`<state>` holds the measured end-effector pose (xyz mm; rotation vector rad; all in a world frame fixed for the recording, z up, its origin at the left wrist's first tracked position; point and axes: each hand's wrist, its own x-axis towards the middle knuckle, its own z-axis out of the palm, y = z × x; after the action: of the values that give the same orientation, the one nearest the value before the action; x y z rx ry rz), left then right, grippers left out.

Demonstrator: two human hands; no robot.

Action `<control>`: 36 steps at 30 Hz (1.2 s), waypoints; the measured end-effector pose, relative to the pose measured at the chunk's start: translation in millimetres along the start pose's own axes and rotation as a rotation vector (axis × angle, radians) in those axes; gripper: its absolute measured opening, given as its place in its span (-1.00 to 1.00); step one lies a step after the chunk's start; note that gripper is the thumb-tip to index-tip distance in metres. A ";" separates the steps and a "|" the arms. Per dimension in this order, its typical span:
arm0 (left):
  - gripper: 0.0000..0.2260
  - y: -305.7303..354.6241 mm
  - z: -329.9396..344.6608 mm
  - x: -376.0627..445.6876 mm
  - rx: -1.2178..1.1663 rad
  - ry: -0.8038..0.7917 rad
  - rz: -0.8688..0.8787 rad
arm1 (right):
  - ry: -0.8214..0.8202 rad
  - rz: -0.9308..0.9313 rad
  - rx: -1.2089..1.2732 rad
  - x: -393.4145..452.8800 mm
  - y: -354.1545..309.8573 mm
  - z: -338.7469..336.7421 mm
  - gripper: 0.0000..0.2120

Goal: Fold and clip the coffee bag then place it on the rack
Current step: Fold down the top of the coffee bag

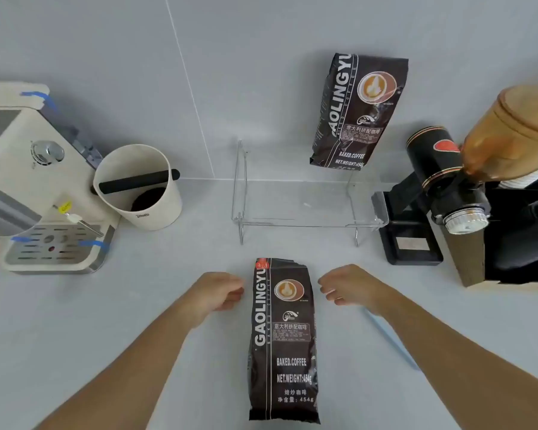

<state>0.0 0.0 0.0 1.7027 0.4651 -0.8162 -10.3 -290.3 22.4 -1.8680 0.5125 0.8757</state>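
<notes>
A dark brown coffee bag (282, 339) lies flat on the white counter, its torn top end pointing away from me. My left hand (218, 292) hovers just left of the bag's top, fingers curled, holding nothing. My right hand (348, 287) is just right of the top, fingers loosely bent and apart, also holding nothing. A thin blue clip (392, 339) lies on the counter under my right forearm, partly hidden. The clear rack (305, 223) with wire legs stands beyond the bag. A second coffee bag (359, 110) stands upright on the rack against the wall.
A cream espresso machine (38, 187) fills the left side, with a cream knock box (140, 187) beside it. At the right stand a black coffee grinder (438, 187) with an amber hopper (510, 131) and a wooden box (516, 240).
</notes>
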 end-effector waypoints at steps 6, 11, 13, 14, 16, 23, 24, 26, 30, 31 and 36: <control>-0.69 -6.0 36.2 -0.4 -0.184 -0.022 -0.061 | -0.012 -0.016 0.314 4.9 20.6 28.5 -0.85; -0.78 -6.3 45.7 5.8 -0.261 0.046 -0.056 | 0.014 -0.032 0.455 7.0 21.9 44.1 -0.87; -0.80 -2.9 47.8 4.5 -0.305 0.045 -0.063 | 0.019 -0.041 0.481 5.2 19.1 45.8 -0.86; -0.81 -0.9 49.0 2.6 -0.331 0.047 -0.069 | 0.021 -0.042 0.482 3.8 17.4 47.0 -0.86; -0.83 1.3 51.0 -1.1 -0.366 0.062 -0.075 | 0.049 -0.044 0.480 2.0 15.1 50.5 -0.85; -0.86 7.8 50.0 -25.9 -0.423 0.055 0.008 | 0.137 -0.161 0.509 -19.8 7.2 56.2 -0.84; -0.84 9.7 49.4 -30.5 -0.424 0.049 0.028 | 0.151 -0.181 0.503 -24.5 5.1 56.6 -0.82; -0.81 13.3 48.6 -39.6 -0.420 0.036 0.066 | 0.182 -0.221 0.488 -32.7 1.8 56.8 -0.80; -0.82 17.4 47.4 -65.0 -0.458 0.027 0.176 | 0.227 -0.332 0.462 -60.3 -2.5 56.7 -0.75; -0.82 17.9 46.6 -69.8 -0.470 0.023 0.206 | 0.226 -0.358 0.470 -66.4 -3.6 56.2 -0.77; -0.81 21.5 43.5 -94.8 -0.505 -0.008 0.355 | 0.255 -0.470 0.469 -93.8 -9.3 55.8 -0.82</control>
<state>-62.2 -37.6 77.8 1.2589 0.3154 -0.4018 -84.7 -238.7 84.0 -1.5693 0.3674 0.1814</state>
